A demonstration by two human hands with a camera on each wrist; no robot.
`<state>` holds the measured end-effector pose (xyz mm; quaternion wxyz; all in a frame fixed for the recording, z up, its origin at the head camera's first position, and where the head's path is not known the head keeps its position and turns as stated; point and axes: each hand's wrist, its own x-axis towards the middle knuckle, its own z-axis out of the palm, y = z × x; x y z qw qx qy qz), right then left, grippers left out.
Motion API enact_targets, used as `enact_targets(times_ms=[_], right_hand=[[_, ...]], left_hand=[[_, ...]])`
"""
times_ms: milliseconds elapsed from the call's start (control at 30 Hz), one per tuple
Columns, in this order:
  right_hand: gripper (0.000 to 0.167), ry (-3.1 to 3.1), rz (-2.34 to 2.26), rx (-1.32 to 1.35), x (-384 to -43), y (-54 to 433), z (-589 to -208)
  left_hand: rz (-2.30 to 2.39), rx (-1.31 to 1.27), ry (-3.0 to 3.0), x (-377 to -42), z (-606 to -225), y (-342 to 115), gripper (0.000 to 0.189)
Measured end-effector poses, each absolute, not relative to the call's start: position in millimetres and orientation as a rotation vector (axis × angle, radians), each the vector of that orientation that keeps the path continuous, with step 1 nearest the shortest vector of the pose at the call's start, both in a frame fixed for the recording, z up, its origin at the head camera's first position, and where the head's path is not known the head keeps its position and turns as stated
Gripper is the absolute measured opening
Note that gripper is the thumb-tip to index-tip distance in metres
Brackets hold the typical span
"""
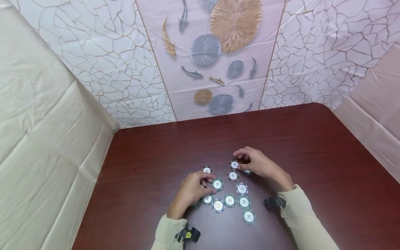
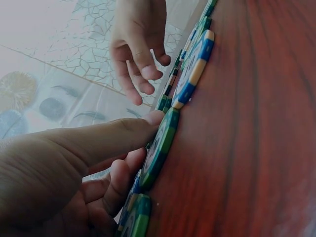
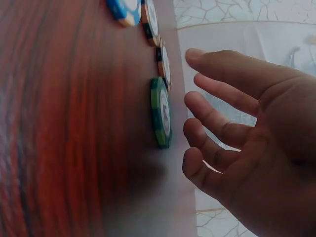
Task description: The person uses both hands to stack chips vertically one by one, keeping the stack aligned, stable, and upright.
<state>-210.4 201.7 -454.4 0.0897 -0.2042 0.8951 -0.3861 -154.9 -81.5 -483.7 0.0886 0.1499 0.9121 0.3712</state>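
Poker chips lie on the dark red table [image 1: 140,163]. My left hand [image 1: 192,187] pinches a green poker chip [image 1: 217,184] marked 20 at its left edge, between thumb and finger. Under and beside that hand are a black chip [image 1: 207,169] and a partly covered green chip [image 1: 196,204]. To the right, my right hand [image 1: 259,164] hovers with loosely bent fingers over a black chip [image 1: 234,164] and a green chip [image 1: 247,172] partly hidden by it. In the right wrist view, its fingers stand apart from the nearest green chip [image 3: 162,113], holding nothing.
Another black chip [image 1: 232,176] lies just nearer. Blue chips [image 1: 242,189] and green chips [image 1: 244,202] run along the right and front of the group. Patterned cloth [image 1: 140,86] hangs behind the table, with plain cloth [image 1: 47,121] at the left. Both wrists wear small black cameras [image 1: 275,203].
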Motion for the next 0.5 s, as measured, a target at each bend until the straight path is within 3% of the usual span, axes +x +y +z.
enact_targets(times_ms=[500], right_hand=[[0.037, 2.712, -0.958, -0.642, -214, 196, -465]], left_hand=[[1.088, 0.444, 2.725, -156, -483, -83, 0.035]])
